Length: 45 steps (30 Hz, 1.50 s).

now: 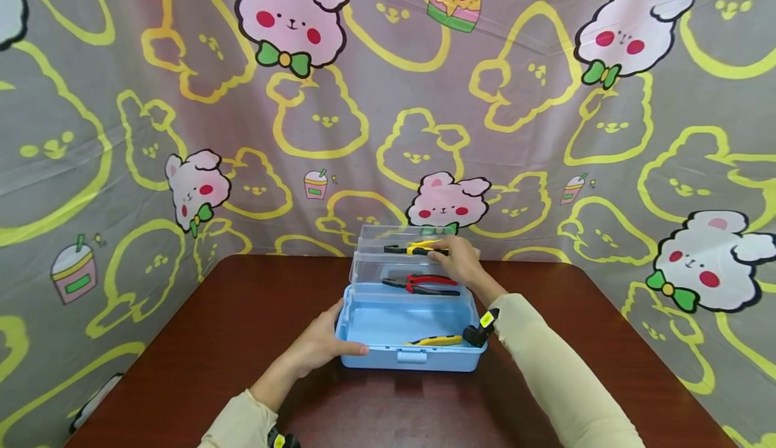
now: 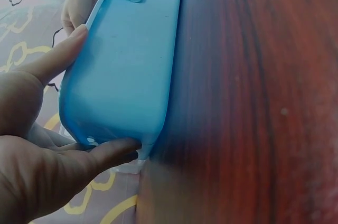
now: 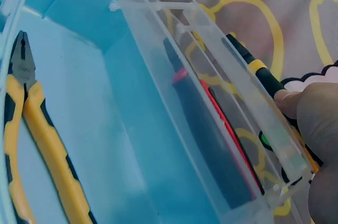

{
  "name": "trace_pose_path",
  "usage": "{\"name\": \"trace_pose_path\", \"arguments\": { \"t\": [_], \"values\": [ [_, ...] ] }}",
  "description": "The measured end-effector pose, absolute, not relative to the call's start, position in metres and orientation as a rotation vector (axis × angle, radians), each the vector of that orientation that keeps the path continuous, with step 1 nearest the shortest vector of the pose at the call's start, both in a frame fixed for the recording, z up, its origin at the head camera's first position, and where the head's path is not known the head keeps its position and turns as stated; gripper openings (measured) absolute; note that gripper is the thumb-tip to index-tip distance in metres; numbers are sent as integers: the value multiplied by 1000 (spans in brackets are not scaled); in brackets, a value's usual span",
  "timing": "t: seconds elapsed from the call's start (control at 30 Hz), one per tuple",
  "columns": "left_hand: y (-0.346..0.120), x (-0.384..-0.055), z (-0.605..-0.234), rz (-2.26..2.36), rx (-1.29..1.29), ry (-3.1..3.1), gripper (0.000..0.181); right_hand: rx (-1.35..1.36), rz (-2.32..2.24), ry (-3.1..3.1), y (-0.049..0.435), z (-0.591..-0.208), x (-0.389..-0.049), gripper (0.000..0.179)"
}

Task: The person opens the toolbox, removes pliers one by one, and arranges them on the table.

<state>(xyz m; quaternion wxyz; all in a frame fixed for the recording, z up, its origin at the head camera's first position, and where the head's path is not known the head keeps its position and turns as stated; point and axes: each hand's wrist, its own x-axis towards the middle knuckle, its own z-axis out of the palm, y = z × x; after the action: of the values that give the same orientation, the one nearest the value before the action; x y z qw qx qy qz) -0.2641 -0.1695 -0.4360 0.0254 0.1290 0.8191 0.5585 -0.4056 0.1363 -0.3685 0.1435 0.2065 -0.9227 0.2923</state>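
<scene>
A light blue toolbox [image 1: 412, 359] stands opened out, with two clear trays raised at its back. My left hand [image 1: 318, 343] grips its left front corner; in the left wrist view the thumb lies along the rim and the fingers bend around the end wall. At the upper clear tray [image 1: 376, 259], my right hand [image 1: 459, 259] holds yellow-and-black pliers [image 1: 418, 250] by the handles. Red-and-black pliers [image 1: 418, 283] lie in the lower clear tray [image 1: 370, 290]. Another pair of pliers, with yellow-and-black handles [image 3: 53, 150], rests on the toolbox floor near the front wall.
The toolbox sits on a dark reddish-brown table [image 1: 242, 320]. Behind and beside the table hangs a grey cloth [image 1: 376, 91] with rabbit drawings. A latch [image 1: 412, 356] sticks out from the toolbox's front.
</scene>
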Motion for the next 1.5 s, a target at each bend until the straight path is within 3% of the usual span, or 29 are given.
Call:
{"name": "trace_pose_path", "arguments": {
  "t": [1.5],
  "values": [
    [-171,-266,-439,1716,428,2518,120,334,904,-2414,245,-401,-384,25]
  ]
}}
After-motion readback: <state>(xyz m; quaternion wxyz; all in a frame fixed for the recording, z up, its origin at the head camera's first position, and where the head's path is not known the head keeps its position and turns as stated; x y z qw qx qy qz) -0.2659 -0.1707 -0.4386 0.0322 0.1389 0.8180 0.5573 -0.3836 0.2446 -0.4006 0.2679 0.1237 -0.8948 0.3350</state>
